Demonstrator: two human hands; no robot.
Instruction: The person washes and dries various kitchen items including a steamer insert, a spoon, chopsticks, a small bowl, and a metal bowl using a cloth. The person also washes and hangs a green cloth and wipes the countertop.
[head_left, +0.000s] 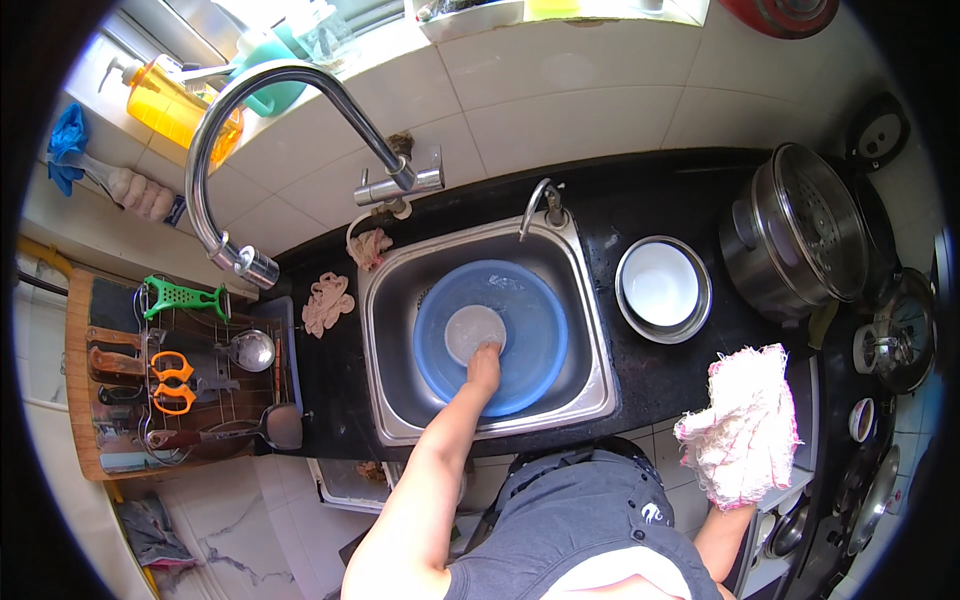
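Observation:
My left hand (484, 367) reaches into a blue plastic basin (553, 341) and grips the near rim of a small white bowl (472, 330). The basin sits inside a stainless steel sink (390, 390) and seems to hold water, with a little foam near its far side. Out to the right, a frayed white dishcloth with pink edging (742, 427) covers my right hand. Only the wrist shows below the cloth, so the fingers are hidden. Right of the sink, a white bowl (660, 283) rests inside a metal bowl (664, 336) on the black countertop (592, 195).
A tall chrome faucet (300, 71) arches at the left, and a small tap (536, 206) stands behind the sink. Left lies a crumpled rag (328, 304) beside a rack with knives, orange scissors (172, 382) and a green peeler (186, 298). A steel steamer pot (765, 240) stands right.

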